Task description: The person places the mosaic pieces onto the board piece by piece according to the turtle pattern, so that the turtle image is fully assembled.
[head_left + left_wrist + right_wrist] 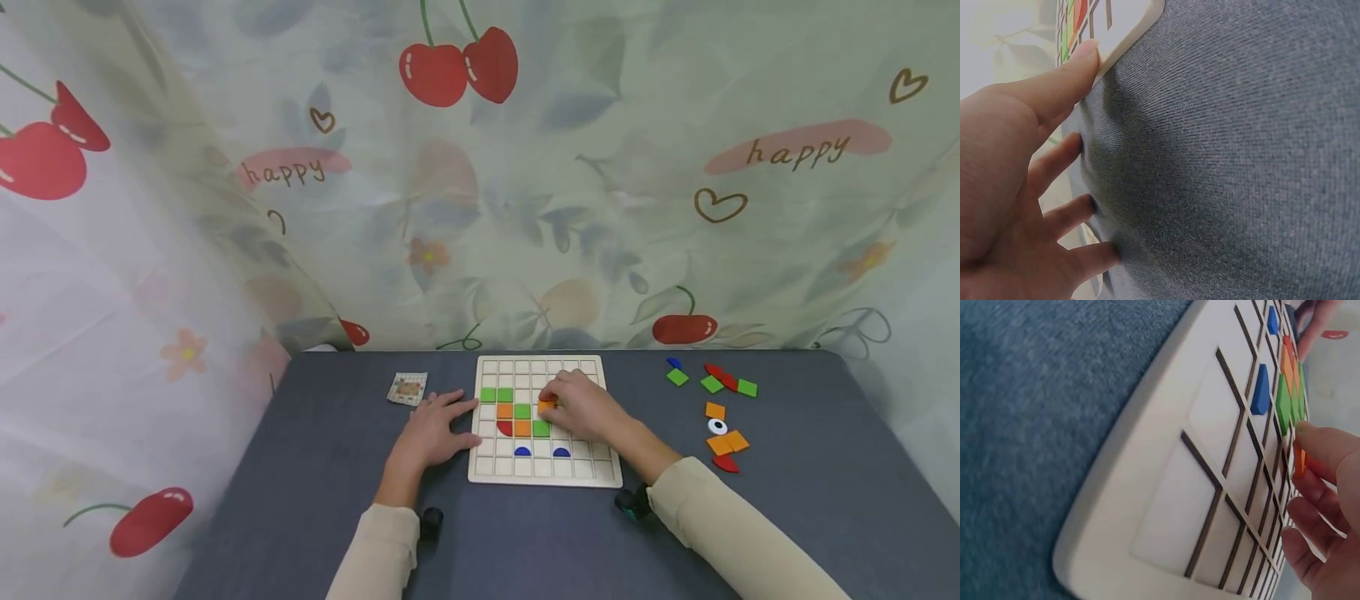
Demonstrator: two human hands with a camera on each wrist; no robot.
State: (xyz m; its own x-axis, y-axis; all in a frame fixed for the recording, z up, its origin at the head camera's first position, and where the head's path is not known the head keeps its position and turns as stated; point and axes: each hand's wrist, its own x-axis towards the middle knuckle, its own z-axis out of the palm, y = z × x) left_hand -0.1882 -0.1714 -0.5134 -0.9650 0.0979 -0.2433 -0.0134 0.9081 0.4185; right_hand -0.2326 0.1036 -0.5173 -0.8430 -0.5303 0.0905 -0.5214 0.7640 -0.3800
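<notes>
A pale gridded board [546, 482] lies on the dark tabletop. My right hand [588, 410] is over its middle, pinching an orange tile [1299, 460] between thumb and fingers just beside the green tiles. Fingers spread, my left hand [431, 429] rests at the board's left side, its thumb [1088, 56] on the rim. Green squares [522, 411], orange squares [505, 410] and a red quarter-round tile [505, 428] sit in the grid. Nearer the front edge are two blue half-round tiles, one to the left [522, 452] and one to the right [561, 452].
Loose tiles lie right of the board: green squares [677, 377], a blue piece [674, 362], red pieces [725, 463], orange squares [716, 410] and a white round with a dark centre [717, 427]. A small picture card [407, 389] lies to the left. Printed curtains [480, 208] hang behind.
</notes>
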